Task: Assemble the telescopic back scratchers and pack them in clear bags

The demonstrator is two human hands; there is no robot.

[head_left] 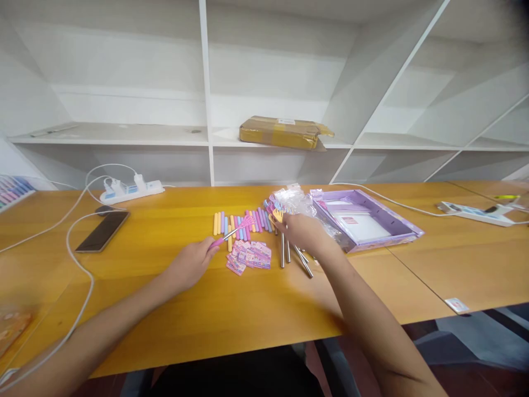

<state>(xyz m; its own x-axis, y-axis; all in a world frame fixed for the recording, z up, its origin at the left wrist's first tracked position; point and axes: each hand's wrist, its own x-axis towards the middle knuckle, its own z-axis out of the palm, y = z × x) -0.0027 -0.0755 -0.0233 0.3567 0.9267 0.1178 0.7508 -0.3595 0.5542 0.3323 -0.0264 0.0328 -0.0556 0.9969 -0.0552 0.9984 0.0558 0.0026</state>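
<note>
My left hand (194, 260) is closed round the pink handle of a back scratcher (228, 235), whose metal rod and pink claw head point up to the right. My right hand (303, 231) has its fingers closed at a yellow-headed back scratcher (276, 215). Bare metal rods of other back scratchers (303, 262) lie below that hand, partly hidden by it. Between the hands a row of coloured handle sleeves (255, 219), yellow, purple, blue and pink, lies on the table. In front of the sleeves is a loose pile of pink printed cards (252, 256).
Clear plastic wrapping (295, 199) lies behind my right hand, beside an open purple box (388, 239). A phone (103, 231) and a white power strip (132, 191) with cables are at the left. Another power strip (475, 214) lies right. A taped carton (281, 132) sits on the shelf.
</note>
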